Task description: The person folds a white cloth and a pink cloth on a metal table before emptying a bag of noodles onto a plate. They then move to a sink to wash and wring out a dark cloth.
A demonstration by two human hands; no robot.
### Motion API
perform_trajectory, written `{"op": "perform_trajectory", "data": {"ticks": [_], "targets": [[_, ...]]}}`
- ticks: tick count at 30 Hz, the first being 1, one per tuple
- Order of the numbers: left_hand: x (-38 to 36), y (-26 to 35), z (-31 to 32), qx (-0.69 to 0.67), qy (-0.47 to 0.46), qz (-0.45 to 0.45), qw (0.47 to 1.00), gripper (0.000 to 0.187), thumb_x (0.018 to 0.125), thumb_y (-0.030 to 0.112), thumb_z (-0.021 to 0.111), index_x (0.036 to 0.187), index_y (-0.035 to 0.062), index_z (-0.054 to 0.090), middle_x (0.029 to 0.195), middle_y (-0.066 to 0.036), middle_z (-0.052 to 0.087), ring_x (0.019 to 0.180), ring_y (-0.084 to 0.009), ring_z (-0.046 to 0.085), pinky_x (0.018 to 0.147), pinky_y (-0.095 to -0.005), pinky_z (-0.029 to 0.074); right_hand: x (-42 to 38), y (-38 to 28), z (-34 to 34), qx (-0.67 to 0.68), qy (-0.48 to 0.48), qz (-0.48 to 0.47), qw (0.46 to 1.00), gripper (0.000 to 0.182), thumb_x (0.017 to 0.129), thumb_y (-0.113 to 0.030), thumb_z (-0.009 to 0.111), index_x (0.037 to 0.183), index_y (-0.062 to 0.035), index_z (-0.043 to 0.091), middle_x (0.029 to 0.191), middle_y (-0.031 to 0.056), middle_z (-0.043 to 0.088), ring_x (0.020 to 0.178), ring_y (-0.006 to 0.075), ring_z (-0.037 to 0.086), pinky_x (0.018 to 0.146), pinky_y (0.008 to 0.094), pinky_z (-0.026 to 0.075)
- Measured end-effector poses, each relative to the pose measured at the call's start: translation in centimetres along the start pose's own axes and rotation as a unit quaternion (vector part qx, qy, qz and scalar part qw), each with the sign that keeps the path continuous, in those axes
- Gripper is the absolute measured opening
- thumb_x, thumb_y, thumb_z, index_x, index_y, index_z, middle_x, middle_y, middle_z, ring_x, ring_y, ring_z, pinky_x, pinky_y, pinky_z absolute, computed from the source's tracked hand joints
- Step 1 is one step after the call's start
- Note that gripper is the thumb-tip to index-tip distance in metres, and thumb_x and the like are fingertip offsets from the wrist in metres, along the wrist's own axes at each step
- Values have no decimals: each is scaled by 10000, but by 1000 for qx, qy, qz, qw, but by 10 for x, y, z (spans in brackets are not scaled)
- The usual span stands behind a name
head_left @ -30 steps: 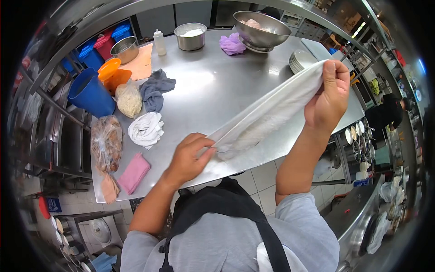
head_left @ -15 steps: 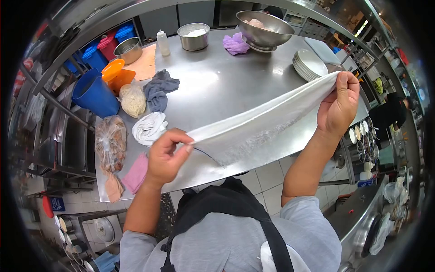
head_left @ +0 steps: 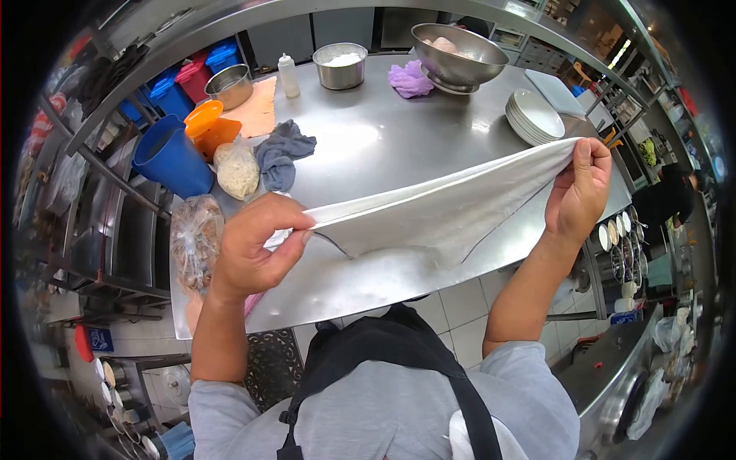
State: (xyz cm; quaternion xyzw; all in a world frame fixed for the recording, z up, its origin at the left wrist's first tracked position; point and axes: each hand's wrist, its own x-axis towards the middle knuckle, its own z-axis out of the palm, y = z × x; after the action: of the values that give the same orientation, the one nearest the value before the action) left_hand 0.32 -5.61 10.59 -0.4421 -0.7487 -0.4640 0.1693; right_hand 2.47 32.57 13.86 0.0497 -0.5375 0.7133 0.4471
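A white cloth [head_left: 437, 215] with a thin dark line along its sides hangs stretched between my hands above the steel table. My left hand [head_left: 264, 241] pinches its left upper corner between thumb and fingers. On the other side, my right hand [head_left: 580, 184] grips the right upper corner, held higher than the left. The lower part of the cloth sags toward the tabletop; whether it touches cannot be told. Behind my left hand, a crumpled white cloth [head_left: 277, 238] is mostly hidden. A pink cloth [head_left: 253, 301] shows only a sliver beside my left wrist.
On the steel table [head_left: 360, 161] stand a metal pot [head_left: 340, 74], squeeze bottle [head_left: 288, 77], large steel bowl [head_left: 475, 65], stacked white plates [head_left: 534, 116] and purple cloth [head_left: 410, 80]. At left are a blue bucket [head_left: 172, 157], grey cloth [head_left: 284, 153] and bagged food [head_left: 195, 238].
The white cloth is spread wider and hangs more openly. My left hand has moved left and slightly up; my right hand is slightly lower. The view has shifted a little.
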Motion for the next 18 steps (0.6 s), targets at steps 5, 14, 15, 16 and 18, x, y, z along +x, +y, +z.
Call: {"op": "perform_trajectory", "data": {"ticks": [5,14,15,16,18], "targets": [[-7,0,9,-45,67,-59,995,177,813,-61,637,975,3,608,872,-92,628,795,-163,602,721,-267,473,-4,6,-2,-2,9,9,1000,111,930,-135,635,978,-78,553,821,-21,583,715,53,499,654,187,385],[21,-26,-23,-104,204,-155,961,209,905,-10,600,1111,-6,561,991,-39,612,887,-77,567,782,-209,451,-21,30,4,19,-80,96,992,126,923,-122,641,1003,-69,559,837,-24,580,729,51,495,688,200,388],[21,-27,-28,-114,227,-152,955,210,903,-12,604,1110,-11,569,991,-41,615,893,-74,567,785,-204,448,-22,30,1,19,-80,95,992,126,923,-122,641,1003,-69,559,837,-24,580,729,51,495,688,200,388],[18,-28,-34,-114,227,-153,955,210,903,-12,604,1110,-11,569,991,-41,615,893,-74,567,785,-204,448,-25,29,-3,26,-76,101,992,122,934,-119,622,1017,-66,551,858,-17,580,767,68,524,732,222,416],[7,-25,-43,-57,181,-182,965,177,897,-23,607,1074,-21,598,992,-49,630,905,-72,573,799,-201,441,-32,26,-10,33,-69,110,991,118,944,-115,603,1032,-62,544,879,-9,581,805,86,553,777,245,443]]}}
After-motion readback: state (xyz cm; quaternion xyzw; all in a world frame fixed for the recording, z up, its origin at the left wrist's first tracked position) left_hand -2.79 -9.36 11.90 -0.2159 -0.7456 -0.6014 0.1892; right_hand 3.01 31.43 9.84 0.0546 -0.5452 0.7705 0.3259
